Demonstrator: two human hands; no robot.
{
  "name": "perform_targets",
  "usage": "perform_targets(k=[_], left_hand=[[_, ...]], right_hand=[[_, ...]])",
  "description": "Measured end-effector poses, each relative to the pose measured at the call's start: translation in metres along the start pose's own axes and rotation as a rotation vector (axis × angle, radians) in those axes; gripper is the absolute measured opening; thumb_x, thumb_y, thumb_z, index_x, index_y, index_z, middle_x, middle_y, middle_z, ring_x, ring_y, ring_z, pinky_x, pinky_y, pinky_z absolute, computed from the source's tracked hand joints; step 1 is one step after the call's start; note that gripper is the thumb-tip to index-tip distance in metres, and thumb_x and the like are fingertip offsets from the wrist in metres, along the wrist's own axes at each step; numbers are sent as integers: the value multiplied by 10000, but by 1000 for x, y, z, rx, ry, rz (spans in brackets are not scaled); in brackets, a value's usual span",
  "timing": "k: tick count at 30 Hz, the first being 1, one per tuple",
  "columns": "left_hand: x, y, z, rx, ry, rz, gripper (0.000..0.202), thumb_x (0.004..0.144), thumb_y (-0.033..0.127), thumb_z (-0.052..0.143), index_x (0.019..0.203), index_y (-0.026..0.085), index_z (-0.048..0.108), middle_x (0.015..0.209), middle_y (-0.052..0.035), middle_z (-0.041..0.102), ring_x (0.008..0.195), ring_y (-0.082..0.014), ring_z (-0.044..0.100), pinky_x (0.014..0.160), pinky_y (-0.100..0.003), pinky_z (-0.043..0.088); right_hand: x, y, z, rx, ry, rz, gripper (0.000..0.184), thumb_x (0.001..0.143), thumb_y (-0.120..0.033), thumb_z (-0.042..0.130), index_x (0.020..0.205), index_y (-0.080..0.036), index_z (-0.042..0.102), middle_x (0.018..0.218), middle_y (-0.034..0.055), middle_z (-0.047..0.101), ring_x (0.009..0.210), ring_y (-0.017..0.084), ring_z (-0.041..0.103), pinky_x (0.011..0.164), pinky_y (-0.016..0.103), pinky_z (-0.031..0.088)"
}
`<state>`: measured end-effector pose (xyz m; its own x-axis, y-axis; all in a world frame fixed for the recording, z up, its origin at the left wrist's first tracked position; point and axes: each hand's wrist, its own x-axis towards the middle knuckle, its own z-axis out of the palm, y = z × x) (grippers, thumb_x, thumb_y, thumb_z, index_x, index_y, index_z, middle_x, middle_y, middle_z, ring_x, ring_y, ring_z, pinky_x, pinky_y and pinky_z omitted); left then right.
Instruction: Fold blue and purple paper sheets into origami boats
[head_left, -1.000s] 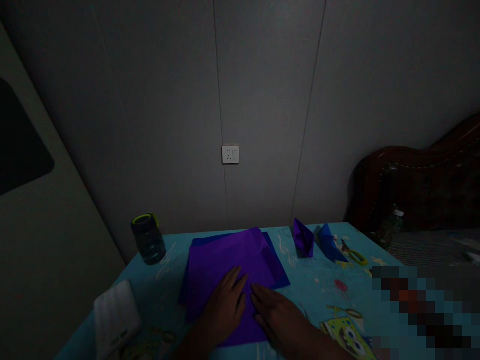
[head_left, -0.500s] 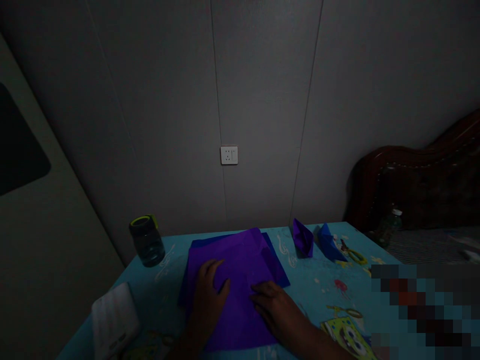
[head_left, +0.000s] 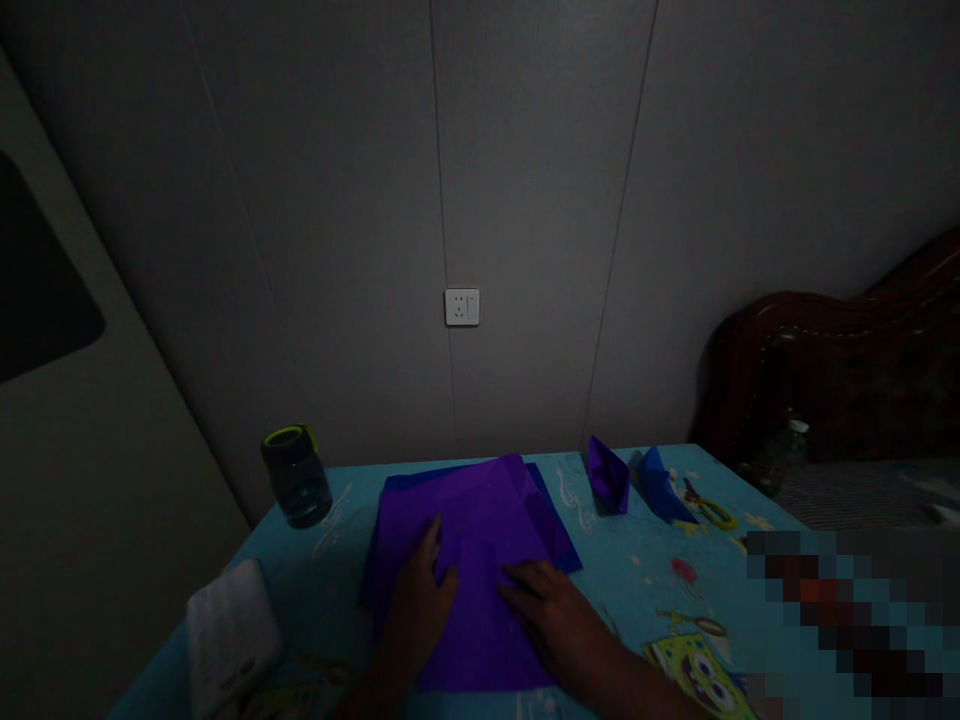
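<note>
A purple paper sheet (head_left: 480, 520) lies on a light blue cartoon-print table (head_left: 645, 580), on top of darker blue sheets (head_left: 559, 535). My left hand (head_left: 416, 605) rests flat on the left half of the purple sheet, fingers stretched forward. My right hand (head_left: 551, 615) lies flat on the sheet's right part, fingers pointing left toward its middle. Both hands press the paper and hold nothing. Behind them, at the table's far right, stand a purple folded paper boat (head_left: 607, 475) and a blue folded paper boat (head_left: 664, 488).
A dark jar with a yellow-green rim (head_left: 295, 475) stands at the table's far left corner. A white pack (head_left: 229, 635) lies at the near left edge. The wall carries a socket (head_left: 461, 307). A dark wooden headboard (head_left: 840, 370) and a bottle (head_left: 780, 455) are to the right.
My left hand slid from the sheet's middle out to its left half, then drew back slightly. My right hand stayed pressed on the right part.
</note>
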<state>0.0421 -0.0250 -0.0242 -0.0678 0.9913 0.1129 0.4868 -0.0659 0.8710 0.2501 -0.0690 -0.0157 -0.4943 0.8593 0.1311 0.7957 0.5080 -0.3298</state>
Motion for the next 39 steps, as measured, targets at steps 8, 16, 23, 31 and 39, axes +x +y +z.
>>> perform_targets(k=[8, 16, 23, 31, 39], left_hand=[[-8, -1, -2, 196, -223, 308, 509, 816, 107, 450, 1295, 216, 586, 1348, -60, 603, 1246, -200, 555, 1100, -374, 398], [-22, 18, -18, 414, -685, 632, 465, 846, 183, 538, 1307, 225, 583, 1433, -82, 517, 1355, -239, 429, 1138, -437, 344], [-19, 22, -20, 416, -730, 641, 390, 913, 204, 509, 1295, 226, 588, 1437, -78, 512, 1369, -225, 411, 1143, -403, 350], [-17, 22, -24, 353, -821, 663, 416, 936, 224, 468, 1341, 283, 540, 1454, -31, 496, 1389, -202, 376, 1158, -410, 314], [-21, 24, -34, 320, -859, 564, 631, 830, 340, 623, 1426, 271, 426, 1502, -64, 413, 1402, -274, 347, 1145, -480, 302]], right_hand=[[1, 0, 2, -20, -43, -27, 655, 800, -20, 451, 1415, -244, 469, 1479, 38, 463, 1217, 275, 476, 1026, 438, 394], [2, -1, 1, 109, 62, -10, 395, 900, -70, 442, 1226, -173, 641, 1326, 92, 611, 1133, 223, 565, 1015, 352, 422], [-6, 3, -5, 65, 53, -47, 193, 903, -178, 565, 1036, -186, 704, 1194, 92, 636, 1102, 239, 563, 979, 363, 420], [-18, 14, -36, 244, -182, -192, 687, 710, -548, 752, 1307, -248, 588, 1280, 110, 565, 1183, 300, 506, 1015, 413, 377], [-20, 7, -43, 175, -163, -147, 609, 728, -441, 762, 1287, -261, 603, 1279, 98, 588, 1190, 304, 512, 1029, 435, 363]])
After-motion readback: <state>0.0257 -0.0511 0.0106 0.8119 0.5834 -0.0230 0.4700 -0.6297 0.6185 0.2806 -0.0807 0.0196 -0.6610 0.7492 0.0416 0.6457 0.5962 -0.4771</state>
